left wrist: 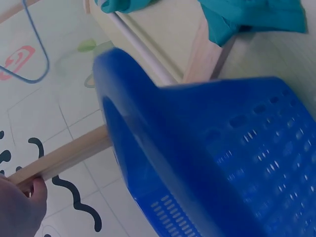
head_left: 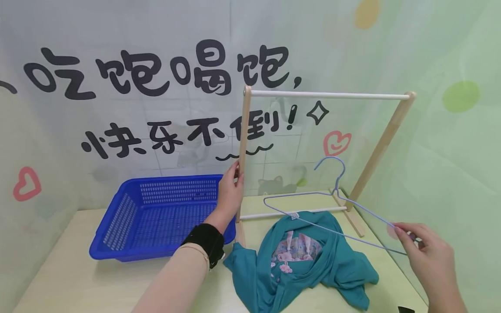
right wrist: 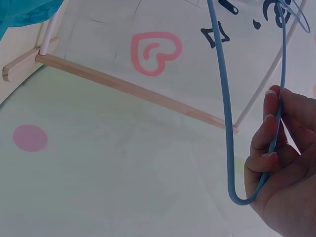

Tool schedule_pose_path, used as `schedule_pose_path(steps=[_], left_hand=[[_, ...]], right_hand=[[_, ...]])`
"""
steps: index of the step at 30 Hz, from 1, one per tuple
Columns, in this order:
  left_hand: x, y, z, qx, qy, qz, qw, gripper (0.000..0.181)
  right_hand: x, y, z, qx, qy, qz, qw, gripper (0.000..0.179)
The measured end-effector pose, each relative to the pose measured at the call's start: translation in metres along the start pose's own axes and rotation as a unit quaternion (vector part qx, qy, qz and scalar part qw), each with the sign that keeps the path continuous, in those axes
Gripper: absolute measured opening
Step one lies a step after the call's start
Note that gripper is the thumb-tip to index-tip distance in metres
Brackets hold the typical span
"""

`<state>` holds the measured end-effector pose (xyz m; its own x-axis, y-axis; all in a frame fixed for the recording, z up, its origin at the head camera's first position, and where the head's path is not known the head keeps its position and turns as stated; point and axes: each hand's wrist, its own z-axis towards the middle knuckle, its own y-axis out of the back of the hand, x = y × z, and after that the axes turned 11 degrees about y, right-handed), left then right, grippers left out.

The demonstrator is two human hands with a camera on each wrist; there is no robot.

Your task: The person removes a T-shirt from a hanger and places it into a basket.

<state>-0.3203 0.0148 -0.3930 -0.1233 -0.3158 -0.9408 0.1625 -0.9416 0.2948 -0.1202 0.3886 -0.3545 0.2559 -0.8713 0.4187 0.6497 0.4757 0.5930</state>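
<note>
In the head view my left hand [head_left: 228, 193] grips the left wooden post of a drying rack [head_left: 245, 130]; the left wrist view shows fingers and thumb [left wrist: 37, 190] around that post. My right hand [head_left: 432, 254] holds one end of a blue wire clothes hanger [head_left: 344, 235], its hook pointing up. Fingers curl round the wire [right wrist: 224, 98] in the right wrist view, close to its bent corner. Under the hanger, a teal garment [head_left: 258, 274] with a pink floral print lies crumpled on the table, in front of the rack.
A blue perforated plastic basket [head_left: 176, 177] stands left of the rack, beside my left forearm. White rods [head_left: 328, 94] join the rack's posts. A printed wall sheet with black lettering hangs behind the pale table [head_left: 58, 269] and along its right side.
</note>
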Motion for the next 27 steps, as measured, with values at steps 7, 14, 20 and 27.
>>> schedule_pose_path(steps=[7,14,20,27], left_hand=[[0.004,0.007,0.000,0.021,-0.006,0.018,0.9996,0.045],[0.005,0.007,0.001,0.029,-0.015,0.030,0.9990,0.044],[0.004,0.006,0.001,0.026,-0.016,0.036,0.9989,0.044],[0.003,0.006,0.000,0.028,-0.011,0.043,0.9986,0.043]], right_hand=[[-0.003,0.003,-0.003,-0.009,-0.018,0.001,0.9998,0.010],[0.002,0.002,-0.002,-0.025,-0.052,-0.006,0.9983,0.011],[0.009,-0.005,0.009,-0.074,-0.060,-0.004,0.9954,0.011],[0.023,-0.014,0.030,-0.090,-0.045,-0.015,0.9948,0.013]])
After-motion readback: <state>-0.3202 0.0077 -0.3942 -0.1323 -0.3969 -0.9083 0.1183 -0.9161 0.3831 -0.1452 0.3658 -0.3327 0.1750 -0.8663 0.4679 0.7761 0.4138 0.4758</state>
